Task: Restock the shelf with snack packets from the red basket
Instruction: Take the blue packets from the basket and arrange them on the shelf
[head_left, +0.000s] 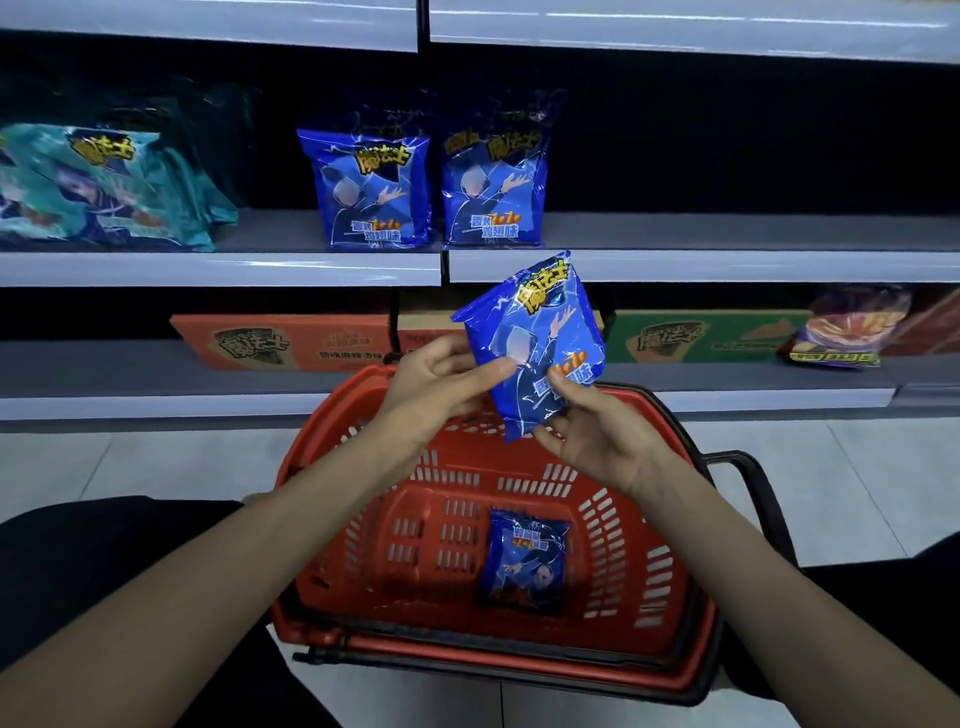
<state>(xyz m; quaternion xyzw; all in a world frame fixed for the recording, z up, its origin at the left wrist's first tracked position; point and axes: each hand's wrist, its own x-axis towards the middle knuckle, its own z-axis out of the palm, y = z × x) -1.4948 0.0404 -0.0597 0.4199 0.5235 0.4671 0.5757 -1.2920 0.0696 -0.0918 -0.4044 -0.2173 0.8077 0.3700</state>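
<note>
Held item: glossy blue foil snack packet with yellow lettering (535, 343), tilted, top leaning right. It hangs above the far rim of the basket, and its top corner overlaps the front strip of the middle shelf.
Left hand (436, 389): grips the packet's left edge, thumb across the printed face, fingers behind.
Right hand (597, 436): pinches the packet's lower right part, thumb on the face, fingers curled beneath.
Basket: red slotted plastic basket (322, 467) on the floor, directly below both forearms. A black handle (753, 483) is folded out to its right side.
Basket contents: 1 matching blue packet (524, 561) lies flat on the basket bottom, right of centre, print upside down to the camera.
Middle shelf: grey board with white front strip (727, 234). 2 blue packets stand upright side by side, the left one (371, 192) just beside the right one (493, 189), at the joint between 2 shelf sections. Teal packets (104, 192) lean in a heap at the far left.
Lower shelf: grey board (104, 374) carrying a flat orange carton (280, 343), a flat green carton (701, 338) and a purple packet (847, 327) at the green carton's right end.
Upper shelf: only its white front strip (208, 26) shows, along the top of the view.
Floor: pale tiles (130, 467) with thin joints, running under the shelving.
Room: the shelf backs are dark; glare streaks lie on the white strips.
</note>
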